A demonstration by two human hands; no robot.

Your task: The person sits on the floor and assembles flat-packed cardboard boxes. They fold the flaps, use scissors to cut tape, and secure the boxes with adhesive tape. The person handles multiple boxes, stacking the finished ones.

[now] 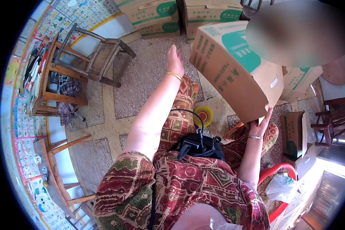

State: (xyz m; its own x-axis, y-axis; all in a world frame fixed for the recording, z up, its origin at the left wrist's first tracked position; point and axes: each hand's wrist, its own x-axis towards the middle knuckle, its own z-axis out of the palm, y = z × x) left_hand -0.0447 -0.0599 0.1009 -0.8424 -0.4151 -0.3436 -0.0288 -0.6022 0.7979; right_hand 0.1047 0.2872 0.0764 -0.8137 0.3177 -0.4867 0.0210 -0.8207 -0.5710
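Observation:
A large cardboard box [226, 63] with green panels is tilted in front of me to the right. My right hand [260, 123], a bracelet at its wrist, grips the box's lower near corner, fingers partly hidden under it. Stretched forward, my left hand [175, 61] is left of the box and apart from it, seen edge-on with fingers extended and nothing visible in it. Below the box, between my legs, a yellow roll of tape [204, 116] lies on the floor. A black device [195, 145] with a cable sits at my waist.
More cardboard boxes [157, 19] stand at the back. At left are a wooden chair [103, 57] and a wooden bench [53, 172]. A red basin [283, 168] holding a white plastic bag [280, 187] is at lower right, near an open carton [292, 134]. A blurred patch hides the upper right.

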